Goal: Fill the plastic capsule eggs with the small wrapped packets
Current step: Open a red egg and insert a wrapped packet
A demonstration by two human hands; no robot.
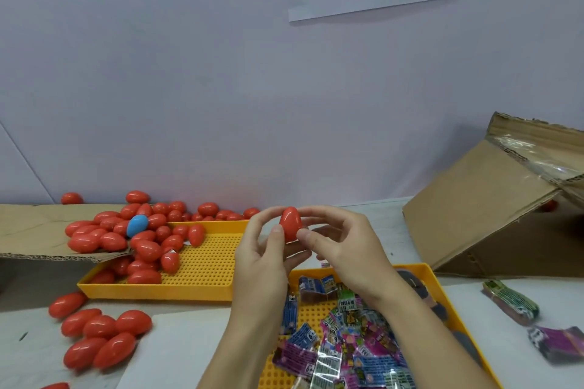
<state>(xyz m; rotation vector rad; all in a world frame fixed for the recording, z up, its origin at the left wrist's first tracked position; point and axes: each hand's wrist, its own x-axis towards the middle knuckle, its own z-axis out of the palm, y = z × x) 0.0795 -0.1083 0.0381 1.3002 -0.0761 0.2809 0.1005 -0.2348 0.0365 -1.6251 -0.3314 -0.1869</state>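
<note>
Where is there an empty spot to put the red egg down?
The left yellow tray has bare mesh on its right half, between the egg pile and the left hand. Bare table also lies between the packet tray and two loose packets. Crowded: the left tray's left side and the packet tray's packets.

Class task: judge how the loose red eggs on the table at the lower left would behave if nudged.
The red eggs look rounded and glossy, so they would probably roll and feel slippery. Being plastic capsules, they are likely light and stiff. No tray rim encloses them on the table, so they might scatter.
</note>
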